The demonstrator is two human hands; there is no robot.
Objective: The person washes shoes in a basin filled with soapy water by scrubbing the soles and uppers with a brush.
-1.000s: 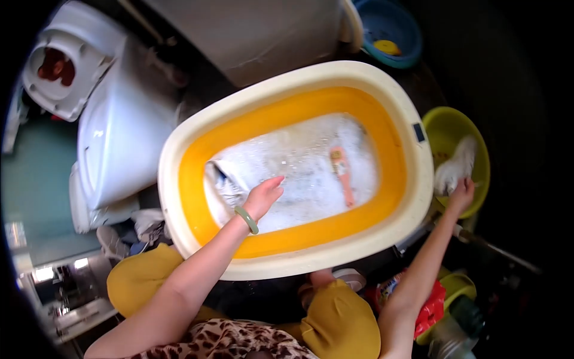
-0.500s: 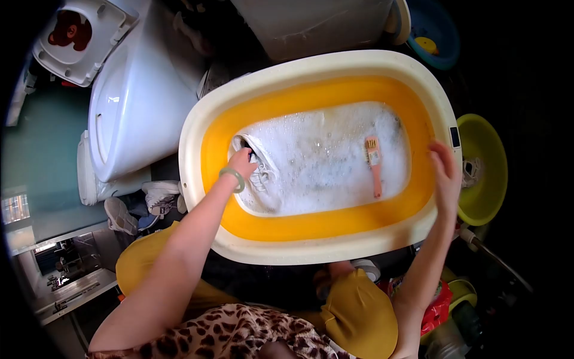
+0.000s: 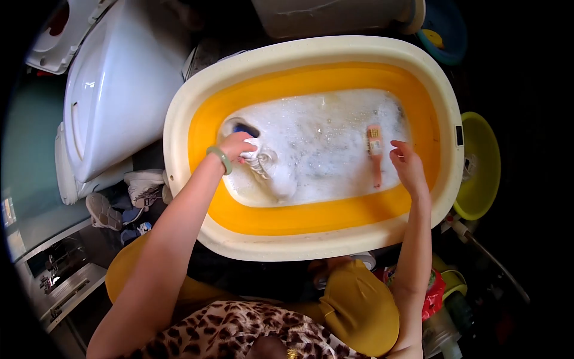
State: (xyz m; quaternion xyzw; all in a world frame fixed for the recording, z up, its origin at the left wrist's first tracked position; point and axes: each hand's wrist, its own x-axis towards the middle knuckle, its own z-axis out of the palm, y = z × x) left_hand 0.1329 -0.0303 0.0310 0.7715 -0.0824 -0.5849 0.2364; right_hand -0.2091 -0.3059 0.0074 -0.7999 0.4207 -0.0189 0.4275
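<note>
Several shoes [image 3: 145,184] are seen on the floor at the far left, beside the base of the toilet [image 3: 98,107]. Next to them, the near end of the tub [image 3: 311,248] is reached; its rim is cream and its inner wall orange. A green bangle [image 3: 220,160] is worn on the left wrist. By the left hand [image 3: 236,146], a white shoe [image 3: 272,175] is gripped near its opening, with the fingers closed on the upper. The white shoe is placed at the left end of the tub, its laces turned up, its toe pointed toward the near wall, and its blue lining partly shown. The middle is covered by suds [image 3: 323,137]. Farther right, a pink brush [image 3: 375,152] is laid among them, its handle directed to the near side. Just beside it, the right hand [image 3: 409,167] is held open, fingers loosely bent, above the tub. Below, a red packet [image 3: 433,296] is partly hidden by the right forearm. Beyond the right rim, a green basin [image 3: 485,182] is seen, with something white inside it, and behind, a blue basin [image 3: 451,48] is half lost in shadow.
</note>
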